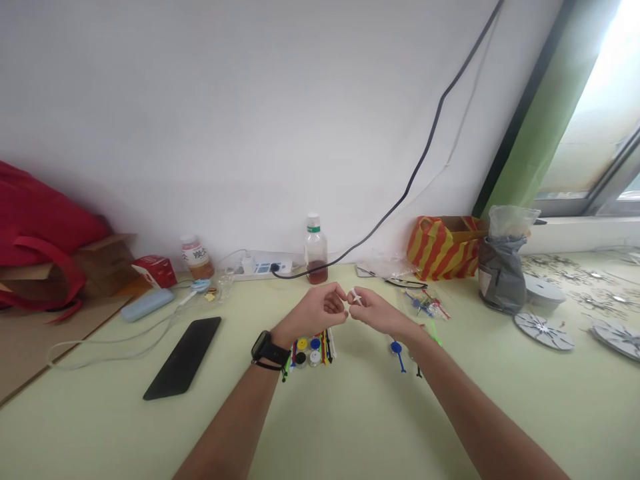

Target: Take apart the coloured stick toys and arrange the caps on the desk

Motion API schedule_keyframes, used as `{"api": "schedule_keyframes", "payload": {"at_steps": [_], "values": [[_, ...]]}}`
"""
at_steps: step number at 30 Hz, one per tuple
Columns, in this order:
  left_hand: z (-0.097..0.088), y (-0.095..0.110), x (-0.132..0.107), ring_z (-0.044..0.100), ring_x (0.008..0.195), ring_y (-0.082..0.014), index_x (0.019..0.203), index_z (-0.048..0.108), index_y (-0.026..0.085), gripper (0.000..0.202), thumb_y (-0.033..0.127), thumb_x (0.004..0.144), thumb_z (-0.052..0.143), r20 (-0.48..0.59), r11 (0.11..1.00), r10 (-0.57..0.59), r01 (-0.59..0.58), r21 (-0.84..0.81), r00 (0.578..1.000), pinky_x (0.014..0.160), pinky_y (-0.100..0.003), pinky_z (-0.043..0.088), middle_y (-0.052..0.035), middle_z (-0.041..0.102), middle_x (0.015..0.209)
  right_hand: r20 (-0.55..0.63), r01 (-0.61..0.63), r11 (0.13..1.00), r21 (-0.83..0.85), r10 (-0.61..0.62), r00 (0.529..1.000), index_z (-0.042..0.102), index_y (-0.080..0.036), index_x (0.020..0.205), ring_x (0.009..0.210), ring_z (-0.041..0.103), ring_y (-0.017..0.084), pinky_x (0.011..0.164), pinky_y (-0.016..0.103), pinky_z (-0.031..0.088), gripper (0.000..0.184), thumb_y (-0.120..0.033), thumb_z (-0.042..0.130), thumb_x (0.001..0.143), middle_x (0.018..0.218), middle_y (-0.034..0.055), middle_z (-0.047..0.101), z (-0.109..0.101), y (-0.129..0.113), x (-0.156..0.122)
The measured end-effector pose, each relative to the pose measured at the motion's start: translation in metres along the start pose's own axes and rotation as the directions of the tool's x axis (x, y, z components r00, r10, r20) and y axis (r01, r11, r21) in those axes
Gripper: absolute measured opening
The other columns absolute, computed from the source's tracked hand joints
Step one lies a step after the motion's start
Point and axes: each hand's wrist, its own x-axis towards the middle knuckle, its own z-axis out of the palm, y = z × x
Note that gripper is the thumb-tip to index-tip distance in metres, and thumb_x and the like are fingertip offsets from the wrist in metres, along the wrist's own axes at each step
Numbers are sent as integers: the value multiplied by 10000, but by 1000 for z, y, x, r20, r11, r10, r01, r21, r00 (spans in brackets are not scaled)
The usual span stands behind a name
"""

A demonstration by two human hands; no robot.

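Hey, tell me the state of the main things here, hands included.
Left hand, curled, contents unclear
Right hand, pinching a small white plastic piece
Clear plastic bottle, upright, capped, partly full
Black rectangular phone, lying flat
Black cable plug, in the long white power strip
Red-and-yellow striped bag, open

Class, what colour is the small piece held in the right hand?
The small piece is white, best seen in the head view.

The label (pixel 195 256) on the left bottle (pixel 202 271) shows apparently 炭, its neighbours unclear; marks on the middle bottle's (pixel 310 251) green band (pixel 313 229) are illegible.
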Motion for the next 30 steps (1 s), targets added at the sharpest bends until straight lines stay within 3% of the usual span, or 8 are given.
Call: {"api": "schedule_keyframes", "payload": {"at_steps": [5,8,11,16,19,22,26,30], "values": [[6,-15,-2,688,720,-174,809,692,163,152,302,778,745,22,987,-89,85,136,996,648,-262,516,-31,713,761,-8,-113,899,-423,121,993,586,-166,1174,733,563,158,652,261,391,312,-157,545,864,807,6,628,-3,10,2],[10,-20,-2,697,765,-201,769,696,174,181,331,737,780,51,967,-105,90,238,993,656,-274,511,-40,728,790,-24,-153,775,-614,175,984,582,-152,1254,858,638,193,698,272,429,389,-261,615,882,1005,87,700,-14,13,0],[7,-24,-4,697,880,-230,828,760,203,173,343,730,782,55,928,-107,80,365,993,724,-292,509,-50,751,892,-64,-222,618,-754,267,962,660,-167,1079,922,673,238,660,289,428,269,-291,657,840,1141,140,699,-30,7,-8],[-6,-29,-6,681,807,-224,790,755,202,219,353,654,836,116,881,-200,127,455,973,659,-288,483,-47,740,850,27,-280,545,-791,488,872,654,-177,792,767,691,261,574,299,414,183,-188,765,647,805,85,735,-43,-9,-24],[-10,-31,-6,683,827,-221,807,756,203,247,330,620,857,149,883,-187,100,458,971,692,-290,493,-46,745,894,100,-301,543,-784,589,802,659,-191,874,746,691,236,569,284,425,263,-112,722,631,735,37,726,-39,-11,-26],[-11,-31,-5,687,846,-224,850,762,203,296,340,609,866,180,886,-196,95,455,964,709,-291,499,-48,745,933,91,-303,539,-786,586,805,653,-198,986,744,688,223,561,273,422,394,-68,691,617,791,33,735,-38,-6,-24],[-10,-24,-3,686,882,-236,935,773,209,362,403,642,859,119,901,-141,78,427,983,712,-293,507,-56,745,940,116,-250,687,-682,439,891,607,-228,1078,688,656,189,544,261,412,450,-118,710,654,876,25,744,-45,1,-23],[-8,-4,0,699,869,-207,1022,755,207,285,430,849,724,-2,955,10,-9,296,1000,743,-296,532,-61,756,969,82,-156,907,-392,204,976,576,-229,953,667,642,176,560,262,444,225,-156,655,756,816,21,724,-46,-10,-21]]}}
